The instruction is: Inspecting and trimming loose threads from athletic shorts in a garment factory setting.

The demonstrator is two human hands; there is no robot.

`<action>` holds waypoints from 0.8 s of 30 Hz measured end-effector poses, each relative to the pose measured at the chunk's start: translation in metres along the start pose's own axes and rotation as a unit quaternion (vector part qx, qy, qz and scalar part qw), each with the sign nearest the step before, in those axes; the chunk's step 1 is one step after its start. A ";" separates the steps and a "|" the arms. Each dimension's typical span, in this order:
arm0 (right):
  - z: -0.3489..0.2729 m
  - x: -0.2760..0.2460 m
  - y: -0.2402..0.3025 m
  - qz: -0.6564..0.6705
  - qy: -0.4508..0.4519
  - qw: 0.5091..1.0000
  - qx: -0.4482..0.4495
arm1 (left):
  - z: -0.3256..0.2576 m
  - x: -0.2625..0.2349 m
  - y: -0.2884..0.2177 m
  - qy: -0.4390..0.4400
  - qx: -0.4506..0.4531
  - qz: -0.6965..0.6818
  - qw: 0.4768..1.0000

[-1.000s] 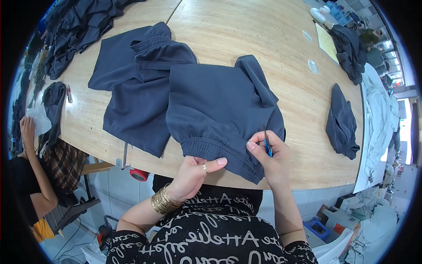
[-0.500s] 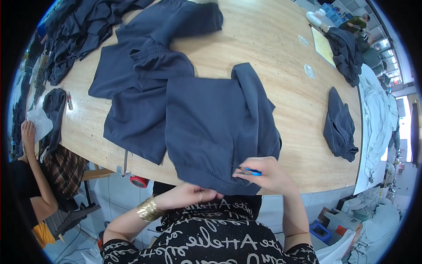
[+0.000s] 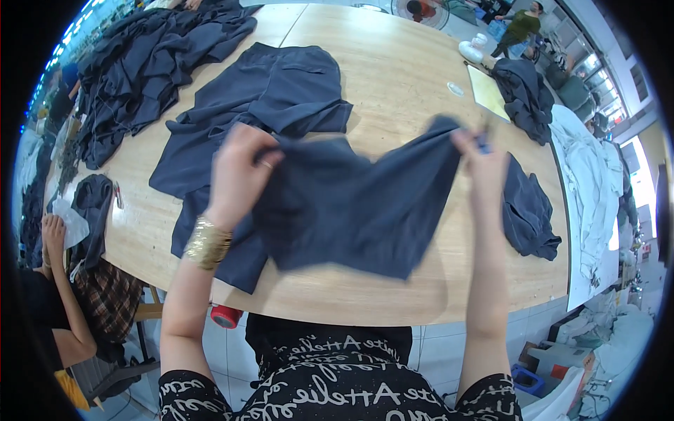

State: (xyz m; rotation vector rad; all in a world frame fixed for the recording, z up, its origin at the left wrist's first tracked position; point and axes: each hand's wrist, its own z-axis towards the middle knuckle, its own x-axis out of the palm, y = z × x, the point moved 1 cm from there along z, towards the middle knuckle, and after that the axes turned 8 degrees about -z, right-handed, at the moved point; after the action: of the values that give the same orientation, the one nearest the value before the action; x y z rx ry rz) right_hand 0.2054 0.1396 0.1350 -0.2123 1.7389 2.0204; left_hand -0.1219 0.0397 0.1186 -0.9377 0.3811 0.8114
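Observation:
I hold a dark blue garment point(image 3: 358, 203) spread out in the air above the wooden table point(image 3: 400, 84). My left hand point(image 3: 239, 172), with a gold bracelet on the wrist, grips its left upper edge. My right hand point(image 3: 481, 158) grips the right upper corner and also holds a small blue tool between the fingers. Under and behind the lifted piece lies another dark blue garment point(image 3: 260, 112) flat on the table.
A heap of dark garments point(image 3: 140, 77) fills the far left of the table. A folded dark piece point(image 3: 530, 210) lies at the right, another point(image 3: 523, 95) beyond it beside a yellow pad point(image 3: 488, 91). A seated person point(image 3: 53, 281) works at the left. A red spool point(image 3: 226, 317) sits under the table edge.
Both hands have risen from the table's near edge and lifted the dark blue garment, which now hangs spread between them instead of lying flat.

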 end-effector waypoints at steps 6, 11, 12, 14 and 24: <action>-0.031 -0.087 0.015 0.037 -0.062 0.997 -0.006 | -0.009 -0.029 -0.004 -0.063 -0.121 -0.288 0.948; -0.086 -0.101 -0.074 -0.278 0.107 0.946 -0.130 | -0.067 -0.016 0.013 0.030 -0.098 -0.013 0.995; -0.100 -0.119 -0.098 -0.331 0.138 0.925 -0.122 | -0.079 -0.017 0.016 0.038 -0.100 -0.017 0.994; -0.122 -0.145 -0.124 -0.379 0.175 0.903 -0.106 | -0.101 -0.026 0.029 0.092 -0.221 -0.080 0.968; -0.114 -0.091 -0.085 -0.259 0.070 0.963 0.040 | -0.098 0.003 -0.013 0.134 -0.200 -0.132 0.962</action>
State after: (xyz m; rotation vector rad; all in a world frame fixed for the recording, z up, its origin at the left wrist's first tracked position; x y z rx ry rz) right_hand 0.3018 0.0149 0.0747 -0.7179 1.6268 1.5800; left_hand -0.1054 -0.0443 0.0699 -1.4517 0.3195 0.5222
